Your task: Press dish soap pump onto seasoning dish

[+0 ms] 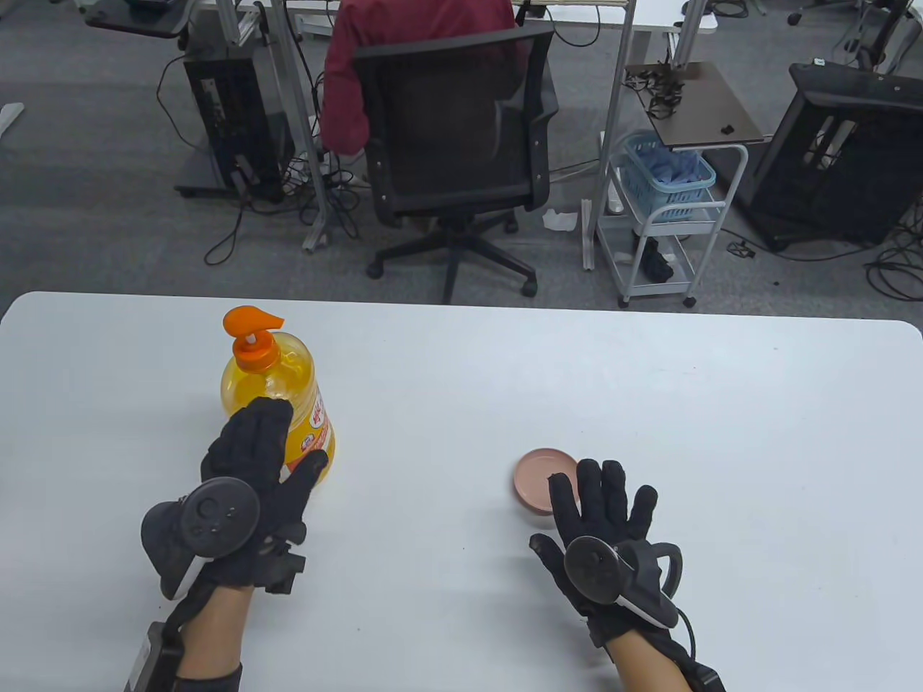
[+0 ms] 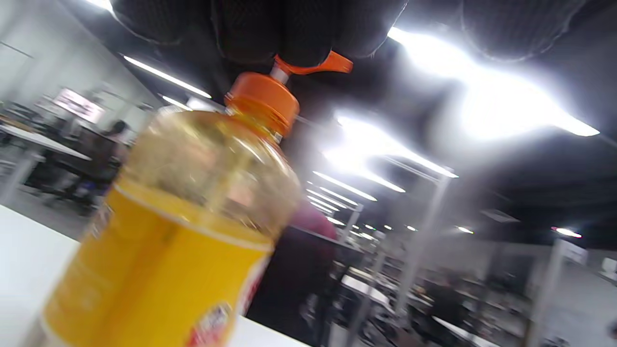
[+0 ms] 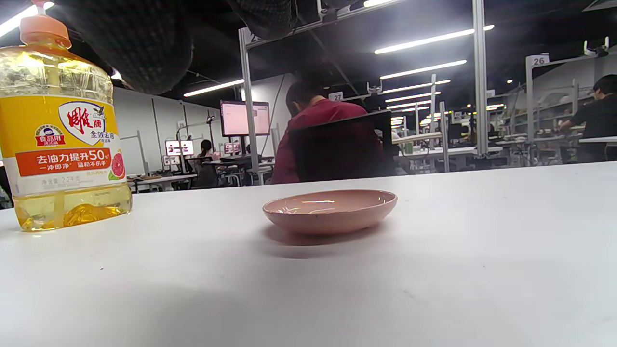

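Observation:
A yellow dish soap bottle [image 1: 277, 382] with an orange pump [image 1: 249, 322] stands upright on the left of the white table [image 1: 685, 404]. Its spout points right. My left hand [image 1: 263, 450] is spread against the bottle's near side, fingers over its body and thumb by its lower right; I cannot tell if it touches. The left wrist view shows the bottle [image 2: 183, 231] close up under my fingers [image 2: 289, 29]. A small pink seasoning dish [image 1: 539, 477] sits empty right of centre. My right hand [image 1: 595, 508] is spread open, fingertips at the dish's near right rim. The right wrist view shows the dish [image 3: 330, 209] and the bottle [image 3: 60, 130].
Beyond the table's far edge stand a black office chair [image 1: 458, 122] with a person in red and a white cart [image 1: 667, 216] holding a blue basket. Bottle and dish stand about a hand's length apart.

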